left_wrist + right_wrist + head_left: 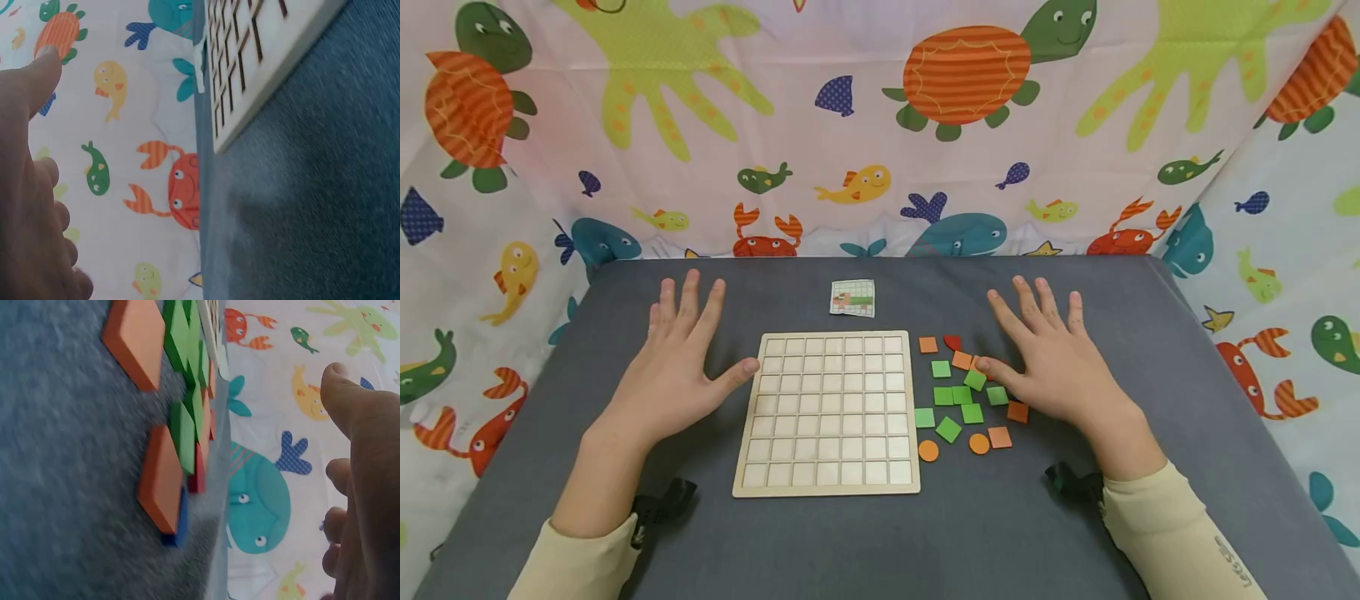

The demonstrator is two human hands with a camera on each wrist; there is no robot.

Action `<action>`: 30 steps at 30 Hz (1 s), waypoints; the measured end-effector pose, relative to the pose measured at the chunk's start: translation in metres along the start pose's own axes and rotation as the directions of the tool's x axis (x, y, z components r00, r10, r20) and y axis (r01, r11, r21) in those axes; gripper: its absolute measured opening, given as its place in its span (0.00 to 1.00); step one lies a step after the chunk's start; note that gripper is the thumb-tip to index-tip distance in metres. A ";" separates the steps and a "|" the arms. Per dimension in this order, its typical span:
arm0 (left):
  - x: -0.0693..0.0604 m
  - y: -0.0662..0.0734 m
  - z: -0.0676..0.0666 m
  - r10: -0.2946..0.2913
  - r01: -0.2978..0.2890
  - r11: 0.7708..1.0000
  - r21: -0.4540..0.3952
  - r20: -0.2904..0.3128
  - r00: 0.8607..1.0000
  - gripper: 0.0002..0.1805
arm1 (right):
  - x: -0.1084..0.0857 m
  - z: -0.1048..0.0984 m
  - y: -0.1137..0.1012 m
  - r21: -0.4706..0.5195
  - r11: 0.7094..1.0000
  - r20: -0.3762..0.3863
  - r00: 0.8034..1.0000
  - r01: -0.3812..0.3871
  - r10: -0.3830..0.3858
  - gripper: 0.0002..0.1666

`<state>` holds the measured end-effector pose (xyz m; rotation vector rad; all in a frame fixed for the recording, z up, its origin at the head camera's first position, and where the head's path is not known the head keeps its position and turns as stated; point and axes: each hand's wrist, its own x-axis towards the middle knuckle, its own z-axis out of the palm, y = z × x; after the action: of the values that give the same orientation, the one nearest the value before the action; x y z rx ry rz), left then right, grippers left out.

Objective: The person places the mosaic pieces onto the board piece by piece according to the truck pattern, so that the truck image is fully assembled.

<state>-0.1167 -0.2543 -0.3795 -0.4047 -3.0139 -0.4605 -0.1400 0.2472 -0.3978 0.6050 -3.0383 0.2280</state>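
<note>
A pale wooden grid board [827,492] lies flat on the grey table, its square cells bare. My left hand [673,379] hovers over the table at the board's left, fingers spread, the thumb tip near its left edge. To the right of the board, my right hand [1056,371] is held with fingers spread and nothing in it, its thumb over the scattered pieces. Those pieces include green squares [949,429], orange squares [1000,437], orange discs [928,451] and a red piece [952,342]. In the right wrist view a blue piece [177,526] shows partly under an orange square.
A small card [852,298] printed with a coloured grid pattern lies behind the board. Dark straps [664,500] circle both wrists. A curtain [700,183] with sea animals hangs behind and beside the grey table [865,550].
</note>
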 end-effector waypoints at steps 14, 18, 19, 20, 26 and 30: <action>-0.007 0.004 0.013 0.043 -0.013 0.990 -0.144 0.209 0.977 0.63 | 0.002 0.024 -0.021 0.253 0.941 -0.146 0.970 0.226 -0.194 0.38; -0.012 0.003 0.017 0.024 0.026 0.981 -0.192 0.251 0.968 0.60 | -0.001 0.033 -0.028 0.377 0.882 -0.221 0.952 0.285 -0.213 0.26; -0.014 0.002 0.018 0.015 0.037 0.979 -0.200 0.252 0.968 0.58 | -0.002 0.036 -0.029 0.397 0.867 -0.238 0.946 0.302 -0.220 0.24; -0.015 0.001 0.020 0.013 0.040 0.977 -0.209 0.246 0.969 0.56 | -0.002 0.039 -0.030 0.415 0.851 -0.255 0.939 0.322 -0.231 0.23; -0.022 -0.005 0.034 0.032 0.005 0.970 -0.244 0.149 0.988 0.39 | -0.003 0.057 -0.032 0.400 0.825 -0.300 0.908 0.398 -0.293 0.19; -0.027 -0.010 0.044 0.054 -0.023 0.955 -0.295 0.097 0.994 0.32 | -0.004 0.061 -0.032 0.380 0.835 -0.298 0.908 0.397 -0.296 0.18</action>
<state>-0.0947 -0.2569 -0.4273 -0.5199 -3.0340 -0.9174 -0.1244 0.2100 -0.4540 1.0618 -2.5928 0.9046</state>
